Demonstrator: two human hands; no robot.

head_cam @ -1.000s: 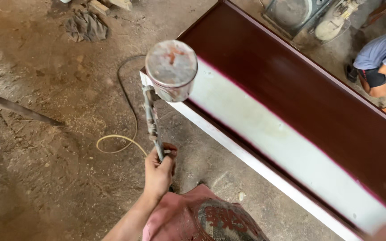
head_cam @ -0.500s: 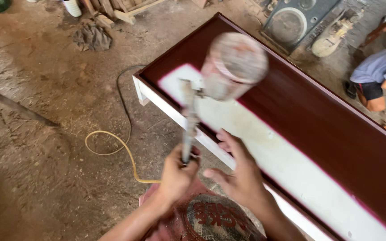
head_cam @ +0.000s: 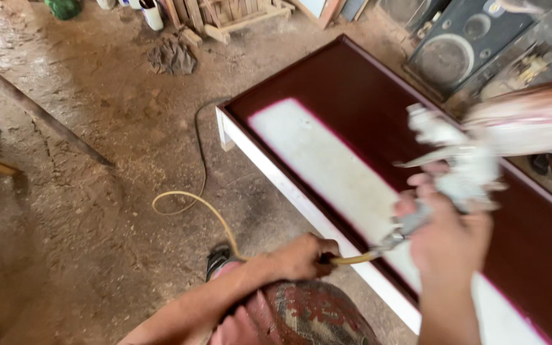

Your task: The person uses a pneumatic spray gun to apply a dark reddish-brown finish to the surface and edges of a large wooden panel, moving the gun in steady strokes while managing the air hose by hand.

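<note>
Spanning the right half of the view, a long panel [head_cam: 378, 121] lies flat, dark red around its border with a white unpainted strip down the middle; its long axis runs from upper left to lower right. Dirt floor [head_cam: 84, 191] takes up the left side, with a speaker [head_cam: 455, 51] at the top right and a rag [head_cam: 172, 57] near the top.

Next in size, the spray gun [head_cam: 467, 169], blurred, sits over the panel's right part, above the white strip. Its cup [head_cam: 531, 124] (pale, smeared with paint) sticks out to the right; the handle end slopes down-left toward the hose fitting. So the gun's long axis runs roughly lower left to upper right, crossing the panel's axis. Which way the nozzle points I cannot tell, too much blur.

Right hand [head_cam: 448, 239] is closed around the gun's handle, fingers wrapped, directly below the gun body. It is the nearer hand to the gun.

Left hand [head_cam: 301, 255] is closed in a narrow grip on the yellow hose [head_cam: 206, 211] just short of the fitting, at the panel's near white edge. The gun lies up and to the right of this hand.

The hose curls back left across the floor, then a darker length runs up toward the panel's far corner.
</note>
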